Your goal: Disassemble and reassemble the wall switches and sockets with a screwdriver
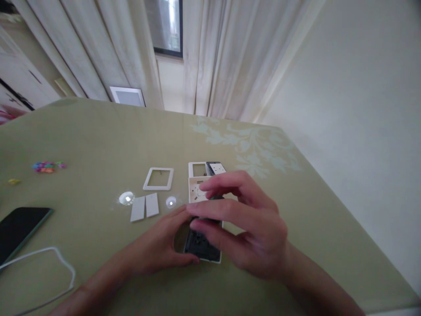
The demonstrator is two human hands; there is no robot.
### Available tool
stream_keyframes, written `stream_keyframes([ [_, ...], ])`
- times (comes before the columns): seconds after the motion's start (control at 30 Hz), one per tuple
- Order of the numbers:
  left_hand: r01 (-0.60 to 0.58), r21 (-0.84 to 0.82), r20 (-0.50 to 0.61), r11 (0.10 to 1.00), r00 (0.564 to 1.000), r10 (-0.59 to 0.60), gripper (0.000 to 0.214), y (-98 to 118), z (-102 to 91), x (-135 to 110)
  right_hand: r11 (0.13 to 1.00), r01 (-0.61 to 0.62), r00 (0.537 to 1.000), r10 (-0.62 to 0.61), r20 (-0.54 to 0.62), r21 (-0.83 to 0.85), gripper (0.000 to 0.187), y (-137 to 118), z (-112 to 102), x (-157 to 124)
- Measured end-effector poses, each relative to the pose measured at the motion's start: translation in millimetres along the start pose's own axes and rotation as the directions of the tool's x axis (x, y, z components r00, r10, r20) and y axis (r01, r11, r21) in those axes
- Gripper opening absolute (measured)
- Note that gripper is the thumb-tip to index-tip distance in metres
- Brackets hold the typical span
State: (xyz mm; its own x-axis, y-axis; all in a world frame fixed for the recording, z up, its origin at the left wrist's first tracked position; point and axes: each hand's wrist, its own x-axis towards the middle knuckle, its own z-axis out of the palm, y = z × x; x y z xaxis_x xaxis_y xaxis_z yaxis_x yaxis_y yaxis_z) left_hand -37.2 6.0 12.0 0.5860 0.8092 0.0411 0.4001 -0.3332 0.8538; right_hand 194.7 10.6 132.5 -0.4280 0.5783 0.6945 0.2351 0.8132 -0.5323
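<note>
A wall switch panel with a black back and white rim (203, 251) lies in front of me. My left hand (166, 239) curls round its left side, thumb at the near edge and fingers at the far end. Above the panel, the thumb and fingers of my right hand (245, 219) are drawn together; whatever is between them is hidden. Just beyond stands a white box-like part (194, 189) with small holes, partly covered by my right fingers. Behind it are a white frame (194, 164) and a black module with a white face (217, 167).
Left of my hands lie a square white frame (148, 179) and two white rectangular plates (137, 209) (152, 205). Farther left are small colourful pieces (48, 166), yellow bits (14, 181), a dark phone (21, 230) and a white cable (64, 262). A wall (368, 109) borders the table's right.
</note>
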Motion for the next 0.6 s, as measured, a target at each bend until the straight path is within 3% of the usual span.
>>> stream_keyframes([
  [0.17,-0.098,0.005,0.049,0.995,0.994,0.097,0.082,-11,2.1,-8,1.0,-0.015,0.995,0.012,-0.095,-0.024,0.039,6,-1,2],
  [0.27,-0.084,0.009,0.079,0.996,0.993,0.083,0.091,-14,2.2,-9,0.999,0.001,0.998,-0.004,-0.07,-0.042,0.036,6,-2,3],
  [0.37,-0.078,0.01,0.097,0.997,0.992,0.077,0.087,-13,3.7,-9,0.999,0.006,0.999,-0.008,-0.053,-0.036,0.039,5,-3,3],
  [0.6,-0.1,-0.019,-0.001,0.995,0.995,0.1,0.097,-13,6.2,-7,1.0,0.012,0.988,-0.011,-0.152,0.007,0.046,1,-7,3],
])
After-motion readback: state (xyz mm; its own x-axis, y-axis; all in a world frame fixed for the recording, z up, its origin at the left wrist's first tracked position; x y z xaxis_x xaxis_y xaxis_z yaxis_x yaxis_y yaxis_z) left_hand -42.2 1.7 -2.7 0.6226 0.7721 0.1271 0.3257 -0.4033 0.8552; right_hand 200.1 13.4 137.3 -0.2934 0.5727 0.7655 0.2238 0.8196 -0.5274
